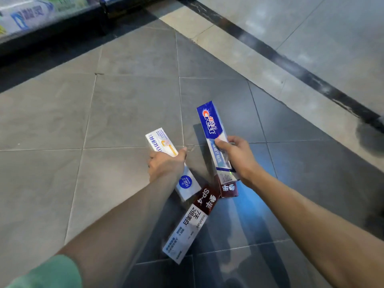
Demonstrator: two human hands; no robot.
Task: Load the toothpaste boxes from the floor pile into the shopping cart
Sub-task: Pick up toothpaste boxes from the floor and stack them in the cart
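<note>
Pickup step, by the look of it; cart nowhere in frame, so next move likely a turn to find it. Blue box (212, 132) at centre right, clasped at mid-length by right hand (234, 157); white box (166, 148) at centre, clenched in left hand (164, 166). Below centre, maroon box (190, 221) and second maroon box (229, 187), whether floor-lying or hand-held unclear; grey floor (124, 100) around; shelf (31, 15) upper left.
</note>
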